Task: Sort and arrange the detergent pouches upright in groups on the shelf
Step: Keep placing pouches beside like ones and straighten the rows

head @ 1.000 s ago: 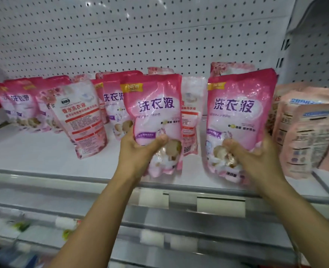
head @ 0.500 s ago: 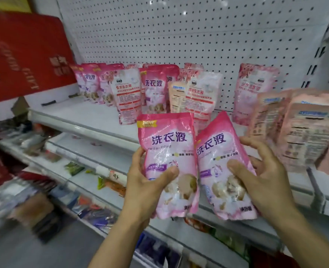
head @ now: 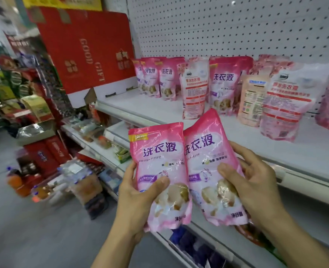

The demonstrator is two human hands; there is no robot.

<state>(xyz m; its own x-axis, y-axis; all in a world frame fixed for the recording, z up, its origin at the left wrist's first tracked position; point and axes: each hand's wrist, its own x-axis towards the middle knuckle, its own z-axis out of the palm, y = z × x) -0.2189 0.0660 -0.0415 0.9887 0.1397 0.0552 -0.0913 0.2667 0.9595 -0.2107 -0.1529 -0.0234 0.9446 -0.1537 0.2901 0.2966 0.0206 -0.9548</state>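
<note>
Two matching pink detergent pouches are off the shelf, side by side in front of me. My left hand [head: 138, 198] grips the left pouch [head: 159, 161], thumb across its front. My right hand [head: 250, 182] holds the right pouch [head: 208, 151], thumb on its face and fingers behind; this one tilts to the right. On the white shelf [head: 304, 151] stand a group of the same pink pouches [head: 156, 78] at the far left, another pink pouch [head: 224, 82] in the middle, white-and-red pouches [head: 193, 88] [head: 287, 101] and a peach pouch [head: 253, 99].
White pegboard [head: 237, 28] backs the shelf. A red gift carton [head: 86, 47] leans at the shelf's left end. Lower shelves [head: 105, 144] carry small goods. Boxes and bottled drinks [head: 43, 182] crowd the aisle floor at left.
Both hands have pulled the two pink pouches off the shelf and lowered them together in front of it. The view has swung left, showing the aisle and the red carton.
</note>
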